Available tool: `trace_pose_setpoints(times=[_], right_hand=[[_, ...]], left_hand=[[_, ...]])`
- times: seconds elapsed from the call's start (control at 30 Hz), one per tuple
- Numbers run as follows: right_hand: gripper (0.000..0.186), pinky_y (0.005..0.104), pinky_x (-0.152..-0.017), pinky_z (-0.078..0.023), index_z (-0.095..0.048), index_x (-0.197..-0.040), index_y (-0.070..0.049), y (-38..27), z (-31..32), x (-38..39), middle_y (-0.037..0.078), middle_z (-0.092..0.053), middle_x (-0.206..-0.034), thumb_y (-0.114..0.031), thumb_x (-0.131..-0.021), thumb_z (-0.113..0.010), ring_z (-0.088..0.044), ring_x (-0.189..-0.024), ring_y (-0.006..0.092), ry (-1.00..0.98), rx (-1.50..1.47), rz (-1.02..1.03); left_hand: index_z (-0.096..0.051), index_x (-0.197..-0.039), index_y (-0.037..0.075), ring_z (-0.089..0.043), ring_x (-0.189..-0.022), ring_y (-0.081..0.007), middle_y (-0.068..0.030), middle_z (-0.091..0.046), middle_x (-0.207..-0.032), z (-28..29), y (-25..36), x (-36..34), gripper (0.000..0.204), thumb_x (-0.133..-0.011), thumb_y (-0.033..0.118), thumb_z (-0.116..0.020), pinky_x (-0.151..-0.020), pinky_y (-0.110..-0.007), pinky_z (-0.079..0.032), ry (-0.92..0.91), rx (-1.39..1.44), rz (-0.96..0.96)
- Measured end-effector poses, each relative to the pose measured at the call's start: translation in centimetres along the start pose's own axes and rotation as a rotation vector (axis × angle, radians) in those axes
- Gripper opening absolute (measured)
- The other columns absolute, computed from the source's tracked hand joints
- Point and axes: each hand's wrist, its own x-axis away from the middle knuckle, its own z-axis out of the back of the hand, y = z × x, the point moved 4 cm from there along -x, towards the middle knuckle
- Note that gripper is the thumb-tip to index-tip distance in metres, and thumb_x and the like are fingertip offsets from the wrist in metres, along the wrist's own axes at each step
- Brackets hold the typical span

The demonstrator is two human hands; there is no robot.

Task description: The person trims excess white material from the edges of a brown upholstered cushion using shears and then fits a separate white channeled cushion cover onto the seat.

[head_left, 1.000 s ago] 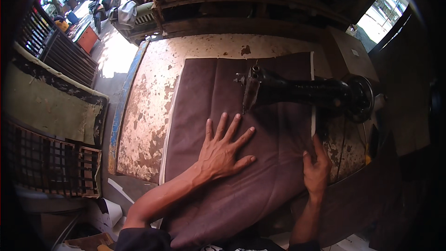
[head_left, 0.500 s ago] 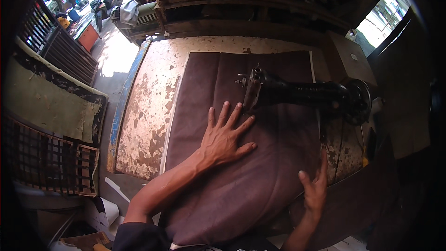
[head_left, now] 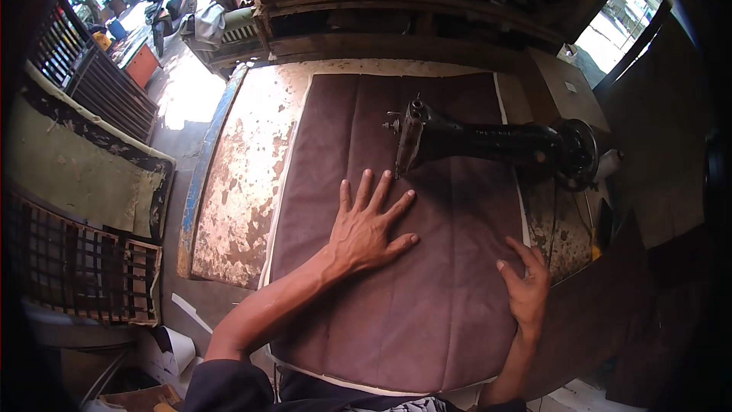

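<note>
A large dark brown panel of fabric or leatherette [head_left: 396, 297], with stitched lengthwise seams and a pale edge, lies across the table and under a black sewing machine [head_left: 488, 141]. My left hand [head_left: 363, 229] rests flat on the panel with fingers spread, just in front of the machine's needle end. At the panel's right edge is my right hand [head_left: 528, 284], its thumb and fingers apart and partly curled near the border. Whether the right fingertips press on the material is hard to see. The needle itself is too dark to make out.
The worn wooden table [head_left: 236, 206] has peeling paint and a blue left edge. A wooden frame [head_left: 412, 8] stands behind it. An upholstered panel [head_left: 91, 152] and a lattice frame [head_left: 84, 259] are at the left. More brown material [head_left: 587, 320] hangs at the right.
The brown panel's near end has spread flatter and its right edge lies straighter. My right hand has moved slightly right, its fingers bending inward toward the edge. My left hand stays nearly in place.
</note>
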Motion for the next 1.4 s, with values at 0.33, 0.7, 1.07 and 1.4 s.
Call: trace_pose_setpoints(times=[0.33, 0.7, 1.07, 1.4], right_hand=[[0.038, 0.0354, -0.059, -0.041, -0.075, -0.123, -0.008, -1.1, -0.6, -2.5, 0.010, -0.055, -0.089, -0.008, -0.086, -0.076, -0.045, -0.061, 0.0164, -0.030, 0.119, 0.088], [0.053, 0.0350, -0.097, -0.052, -0.071, -0.131, -0.003, -0.1, 1.2, -1.3, 0.018, -0.070, -0.111, -0.011, -0.081, -0.086, -0.068, -0.108, 0.0268, -0.227, -0.070, -0.077], [0.042, 0.0344, -0.087, -0.053, -0.076, -0.123, -0.003, 0.2, 0.8, -1.0, 0.021, -0.072, -0.104, -0.016, -0.084, -0.085, -0.071, -0.097, 0.0255, -0.192, -0.024, -0.053], [0.039, 0.0340, -0.083, -0.053, -0.076, -0.120, -0.002, -0.8, 0.7, -1.2, 0.021, -0.071, -0.099, -0.015, -0.084, -0.084, -0.071, -0.091, 0.0253, -0.167, -0.003, -0.027]], left_hand=[[-0.042, -0.160, 0.029, -0.011, -0.159, -0.0469, -0.0201, -0.023, -0.171, 0.2, 0.0, 1.4, 0.083, -0.092, 0.073, -0.056, -0.124, -0.067, -0.004, -0.039, -0.002, 0.011], [-0.040, -0.161, 0.027, -0.010, -0.159, -0.0467, -0.0184, -0.023, -0.171, 0.5, 0.3, 2.5, 0.083, -0.093, 0.074, -0.053, -0.125, -0.067, -0.004, -0.055, 0.022, -0.011], [-0.039, -0.162, 0.027, -0.009, -0.160, -0.0433, -0.0144, -0.024, -0.172, 0.6, 1.7, 4.6, 0.088, -0.092, 0.077, -0.052, -0.125, -0.067, -0.004, -0.126, -0.010, -0.015], [-0.039, -0.162, 0.025, -0.011, -0.159, -0.0438, -0.0152, -0.025, -0.171, 0.3, 1.6, 4.6, 0.088, -0.092, 0.077, -0.051, -0.124, -0.067, -0.005, -0.108, -0.008, -0.018]])
